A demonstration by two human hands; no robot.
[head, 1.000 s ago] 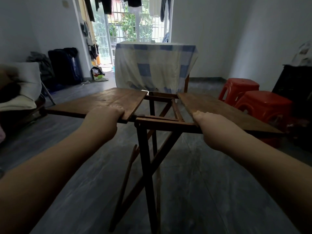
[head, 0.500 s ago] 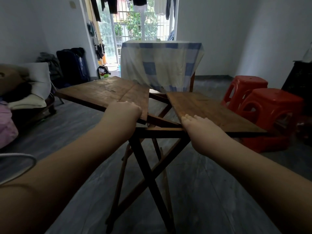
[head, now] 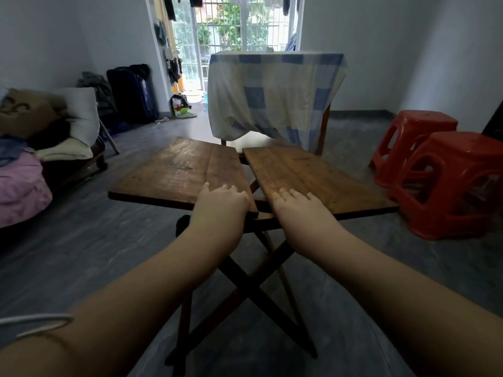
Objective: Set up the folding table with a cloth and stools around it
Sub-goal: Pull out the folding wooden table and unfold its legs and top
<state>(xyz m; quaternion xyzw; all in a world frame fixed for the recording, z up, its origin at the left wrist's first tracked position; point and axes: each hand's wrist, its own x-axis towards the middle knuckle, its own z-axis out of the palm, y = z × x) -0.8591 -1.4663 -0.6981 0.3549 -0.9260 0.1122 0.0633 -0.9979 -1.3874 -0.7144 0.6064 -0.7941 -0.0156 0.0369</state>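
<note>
**Two hands flat on a half-opened folding table**

Low in the frame, two bare forearms reach up from the bottom corners toward the centre. A pale cord loop [head: 38, 323] lies over the left forearm at the lower left edge.

Beneath the arms, the folding table's crossed legs [head: 253, 292] form an X on the grey floor [head: 81, 254], with one foot at lower centre-left and another at lower centre-right.

At mid-frame the left hand [head: 220, 205] rests palm down on the near edge of the left leaf [head: 179, 170], its fingers [head: 227, 189] straight and slightly spread across the wood. The right hand [head: 296, 208] lies the same way on the near edge of the right leaf [head: 307, 170], fingers also straight and a little apart. The two brown wooden leaves run with their long axes away from the camera toward the upper centre of the frame, and they tilt slightly toward each other. A narrow wedge-shaped gap separates them, closing to almost nothing at the far end.

At the right, just beside the right leaf's corner, stand two red plastic stools [head: 451, 183], one behind the other.

Further back, at upper centre, a blue-and-cream checked cloth [head: 272, 96] hangs draped over a second worktop, its wooden leg [head: 324, 129] showing at the right. At the left edge a seat holds piled cushions and bedding [head: 35, 131], and a dark suitcase [head: 130, 93] stands against the far wall beside the barred window [head: 239, 23].
</note>
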